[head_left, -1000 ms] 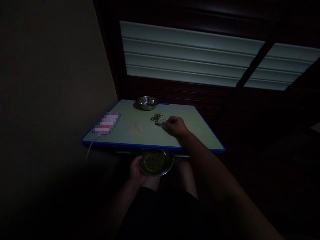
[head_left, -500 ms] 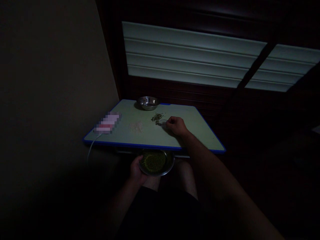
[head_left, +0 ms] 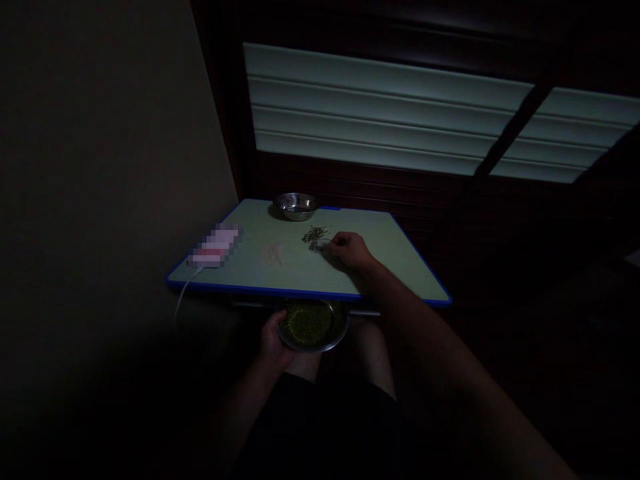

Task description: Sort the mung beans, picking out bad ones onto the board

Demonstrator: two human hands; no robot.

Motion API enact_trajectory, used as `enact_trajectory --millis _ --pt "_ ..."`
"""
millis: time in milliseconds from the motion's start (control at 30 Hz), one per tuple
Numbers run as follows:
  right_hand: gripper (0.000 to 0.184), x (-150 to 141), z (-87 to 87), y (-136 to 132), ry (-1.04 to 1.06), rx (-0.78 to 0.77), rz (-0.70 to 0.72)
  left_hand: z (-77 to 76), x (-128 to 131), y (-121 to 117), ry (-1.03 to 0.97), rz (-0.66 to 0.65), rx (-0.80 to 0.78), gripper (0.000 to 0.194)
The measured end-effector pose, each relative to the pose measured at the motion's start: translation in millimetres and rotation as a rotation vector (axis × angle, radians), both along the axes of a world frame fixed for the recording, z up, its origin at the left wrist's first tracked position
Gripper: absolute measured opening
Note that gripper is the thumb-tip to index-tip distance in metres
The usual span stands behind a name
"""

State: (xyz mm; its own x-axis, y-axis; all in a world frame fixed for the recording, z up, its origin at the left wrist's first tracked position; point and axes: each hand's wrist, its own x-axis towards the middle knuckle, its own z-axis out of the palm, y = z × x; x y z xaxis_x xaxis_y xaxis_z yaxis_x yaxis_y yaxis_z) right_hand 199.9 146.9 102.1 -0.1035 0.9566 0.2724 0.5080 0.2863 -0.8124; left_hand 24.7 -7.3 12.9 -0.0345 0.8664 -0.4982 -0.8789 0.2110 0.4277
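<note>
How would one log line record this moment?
left hand: holds round metal bowl, green grains inside | right hand: near dark grain pile on pale-green table

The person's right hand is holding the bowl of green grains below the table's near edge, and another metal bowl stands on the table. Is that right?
Not quite: in the head view, the left hand, not the right hand, holds the bowl of green grains below the table's near edge. Another metal bowl does stand on the table.

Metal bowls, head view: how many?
2. The far bowl stands near the far edge of the table; the near bowl, containing green grains, is in the left hand. Others could be hidden in the dark.
</note>
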Motion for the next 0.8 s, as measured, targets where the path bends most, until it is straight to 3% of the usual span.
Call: enact_trajectory --millis 267,433,800 --pt "0.011 -17.8 14.1 4.5 -0.260 -0.181 -0.121 -4.6 -1.8 0.4 -0.027 -0.004 0.000 0.023" --pt "0.017 -35.2 13.0 -2.1 -0.437 -0.111 -0.251 -3.9 -1.5 0.4 -0.038 -0.016 -0.008 0.023" --pt "0.021 -72.5 18.9 -11.7 -0.428 -0.250 -0.247 2.9 -0.8 -1.3 -0.029 -0.035 0.000 0.018"
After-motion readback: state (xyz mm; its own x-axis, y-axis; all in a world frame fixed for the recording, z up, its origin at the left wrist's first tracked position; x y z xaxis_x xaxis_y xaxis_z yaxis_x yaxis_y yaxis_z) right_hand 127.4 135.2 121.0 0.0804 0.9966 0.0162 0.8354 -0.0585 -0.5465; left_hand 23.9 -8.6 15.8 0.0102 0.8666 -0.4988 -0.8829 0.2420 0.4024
